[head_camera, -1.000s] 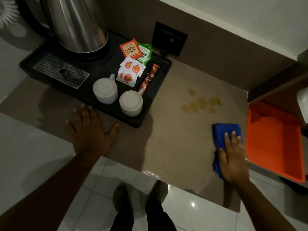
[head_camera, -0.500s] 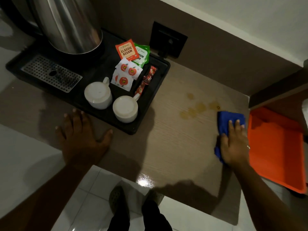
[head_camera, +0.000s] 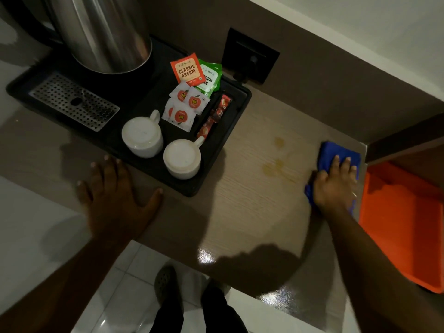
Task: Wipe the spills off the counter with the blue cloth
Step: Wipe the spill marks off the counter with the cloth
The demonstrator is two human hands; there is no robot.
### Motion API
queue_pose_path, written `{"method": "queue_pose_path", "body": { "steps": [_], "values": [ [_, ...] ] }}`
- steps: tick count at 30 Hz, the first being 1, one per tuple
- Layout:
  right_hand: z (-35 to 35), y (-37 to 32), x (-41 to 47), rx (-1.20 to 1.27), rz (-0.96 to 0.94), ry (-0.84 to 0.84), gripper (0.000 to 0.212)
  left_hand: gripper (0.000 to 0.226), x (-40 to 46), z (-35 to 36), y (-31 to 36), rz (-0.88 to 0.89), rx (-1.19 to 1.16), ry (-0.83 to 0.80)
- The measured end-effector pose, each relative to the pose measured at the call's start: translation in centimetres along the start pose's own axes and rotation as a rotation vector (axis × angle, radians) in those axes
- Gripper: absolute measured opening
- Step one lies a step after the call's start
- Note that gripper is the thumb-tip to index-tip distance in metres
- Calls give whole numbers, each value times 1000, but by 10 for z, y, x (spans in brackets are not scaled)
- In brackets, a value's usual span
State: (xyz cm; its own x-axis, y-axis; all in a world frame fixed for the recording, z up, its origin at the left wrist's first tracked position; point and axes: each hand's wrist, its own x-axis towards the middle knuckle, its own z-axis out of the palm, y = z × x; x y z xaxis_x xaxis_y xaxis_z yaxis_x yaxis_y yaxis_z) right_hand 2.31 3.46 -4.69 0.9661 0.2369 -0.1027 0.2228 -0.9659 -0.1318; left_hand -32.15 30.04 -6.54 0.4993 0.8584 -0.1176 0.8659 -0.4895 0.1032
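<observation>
Nearest the body, left hand (head_camera: 113,198) lies flat on the desk (head_camera: 240,212), fingers (head_camera: 96,174) spread wide, palm down, holding nothing; it reads as a brace. Just beyond its fingertips sits the black tray (head_camera: 192,188) with two white cups (head_camera: 143,134).

Right hand (head_camera: 335,186) is farther out and to the right, pressed flat on the blue cloth (head_camera: 336,151). Its fingers lie together and straight, pinning the cloth to the desk rather than pinching it. Cloth shows beyond the fingertips and a little at the wrist side; its long axis runs along the hand, away from the body. An orange tray (head_camera: 403,224) lies just beside it on the right.

Spills (head_camera: 274,168): pale amber spots on the desk, to the left of the right fingers, a cluster level with the knuckles and one spot (head_camera: 278,141) farther out. Cloth is near them, apparently not touching.

Judgement: right hand is the nearer one; the coming stroke wants a leftward sweep across the cluster, well short of the black tray.
</observation>
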Motion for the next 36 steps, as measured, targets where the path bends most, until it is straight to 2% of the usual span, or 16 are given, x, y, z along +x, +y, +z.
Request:
{"method": "queue_pose_path", "body": {
  "steps": [2, 3, 4, 6, 8, 10, 13, 15, 19, 21, 23, 26, 28, 31, 33, 36],
  "values": [
    [4, -58, 10, 64, 234, -3, 65, 110, 0, 1, 0, -1, -4, 1],
    [9, -83, 7, 95, 230, -23, 65, 111, 0, 1, 0, -3, -8, -2],
    [15, -102, -1, 100, 128, -34, 65, 111, 0, 1, 0, -5, -10, -4],
    [26, -113, -29, 38, -211, -54, 62, 113, 1, 1, -1, -10, -8, -13],
    [21, -85, -47, -2, -504, -122, 62, 113, 1, 0, -1, -13, -2, -30],
    [13, -36, -43, -9, -635, -156, 62, 113, 2, -1, -1, -10, 7, -37],
    [1, 13, -23, 19, -462, -114, 62, 111, 1, -1, -1, -3, 7, -34],
    [4, 8, -8, 0, -280, -48, 63, 112, 1, -2, -1, -13, -8, -41],
    [8, -60, 30, 19, 190, 1, 65, 111, 1, -4, 1, -6, -15, -34],
    [7, -104, 41, 88, 311, -47, 67, 110, 0, -4, 2, 2, -17, -22],
    [14, -146, 36, 80, 160, -59, 67, 111, 1, -4, 2, -6, -19, -30],
    [26, -184, 14, 45, -253, -72, 65, 115, 4, -1, 2, -16, 22, -50],
    [25, -170, 13, 11, -475, -103, 63, 116, 7, 2, -2, -22, 39, -55],
    [12, -100, 43, -64, -764, -161, 61, 117, 12, 9, -7, -25, 41, -102],
    [3, -41, 67, -37, -687, -152, 63, 115, 13, 12, -10, -21, 8, -89],
    [-9, 25, 81, -38, -383, -92, 68, 115, 14, 13, -12, -15, 24, -76]
  ]
}}
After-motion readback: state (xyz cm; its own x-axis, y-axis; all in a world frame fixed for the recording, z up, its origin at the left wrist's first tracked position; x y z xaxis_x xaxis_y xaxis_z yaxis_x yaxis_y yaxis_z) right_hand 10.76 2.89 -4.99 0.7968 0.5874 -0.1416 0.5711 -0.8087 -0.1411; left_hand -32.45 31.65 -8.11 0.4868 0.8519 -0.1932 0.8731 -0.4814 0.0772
